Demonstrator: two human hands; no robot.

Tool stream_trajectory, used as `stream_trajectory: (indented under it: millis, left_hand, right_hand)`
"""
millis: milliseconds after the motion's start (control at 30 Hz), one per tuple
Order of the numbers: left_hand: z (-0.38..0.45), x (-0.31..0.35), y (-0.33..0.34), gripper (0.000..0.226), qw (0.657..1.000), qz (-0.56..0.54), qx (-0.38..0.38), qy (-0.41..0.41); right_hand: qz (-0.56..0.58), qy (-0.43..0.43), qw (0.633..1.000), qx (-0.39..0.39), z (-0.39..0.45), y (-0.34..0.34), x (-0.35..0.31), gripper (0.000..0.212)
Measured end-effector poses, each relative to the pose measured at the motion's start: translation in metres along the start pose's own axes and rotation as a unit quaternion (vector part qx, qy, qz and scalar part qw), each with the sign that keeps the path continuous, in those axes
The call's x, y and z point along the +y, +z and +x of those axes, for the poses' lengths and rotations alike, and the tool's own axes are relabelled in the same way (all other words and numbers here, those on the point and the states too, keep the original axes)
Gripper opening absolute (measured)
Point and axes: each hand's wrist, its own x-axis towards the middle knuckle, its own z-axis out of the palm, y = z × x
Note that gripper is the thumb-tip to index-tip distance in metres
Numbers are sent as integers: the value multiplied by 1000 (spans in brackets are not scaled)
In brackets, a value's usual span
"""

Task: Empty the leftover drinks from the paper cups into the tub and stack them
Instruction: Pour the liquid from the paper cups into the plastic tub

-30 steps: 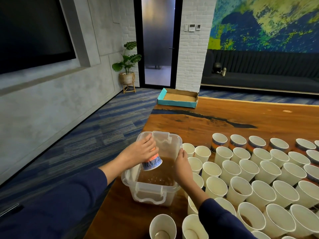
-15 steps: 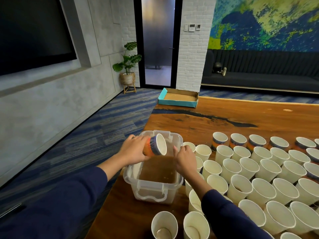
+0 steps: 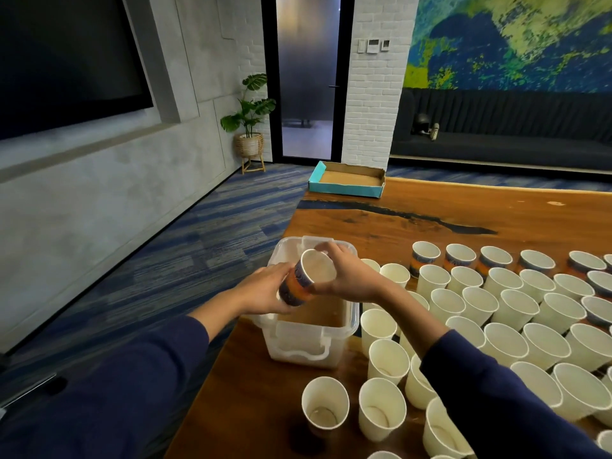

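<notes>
A clear plastic tub (image 3: 349,321) with brown liquid in it stands at the wooden table's left edge. Over it I hold an orange and blue paper cup (image 3: 304,281) on its side, its white mouth turned toward me. My left hand (image 3: 265,291) grips the cup's base and body. My right hand (image 3: 347,276) grips its rim from the right, fingers curled over the top edge. Several white paper cups (image 3: 515,309) stand upright in rows to the right of the tub.
More white cups (image 3: 326,402) stand at the near edge, some with dregs. Patterned cups (image 3: 425,260) line the far row. A teal cardboard tray (image 3: 347,182) lies at the table's far corner. The table edge drops to blue carpet on the left.
The cup went from mouth-down in the tub to lying sideways above it. My right hand left the tub's right wall and took hold of the cup's rim.
</notes>
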Motion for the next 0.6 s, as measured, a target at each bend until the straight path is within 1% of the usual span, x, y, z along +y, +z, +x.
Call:
stream_trajectory:
  millis: [67, 133, 200, 300, 367, 467, 600]
  left_hand:
    - [-2, -13, 3, 80, 999, 33, -27, -17]
    - [-2, -26, 9, 76, 999, 16, -7, -47]
    - [0, -35, 15, 75, 995, -26, 27, -96]
    - [2, -34, 23, 80, 983, -67, 21, -171]
    - [3, -28, 30, 79, 979, -56, 2, -194]
    - [3, -21, 40, 74, 978, -27, -8, -209]
    - [4, -19, 43, 78, 973, -25, 7, -229]
  right_hand:
    - [6, -4, 1000, -4, -9, -1, -5, 75]
    - [27, -10, 999, -16, -18, -3, -11, 73]
    - [35, -25, 997, -63, -28, -1, -18, 71]
    - [-49, -79, 984, -152, -38, 21, -27, 76]
    - [-94, -108, 972, -187, -41, 45, -32, 80]
    - [-168, -147, 953, -204, -45, 79, -33, 86]
    - [-260, -173, 928, -204, -47, 113, -22, 76]
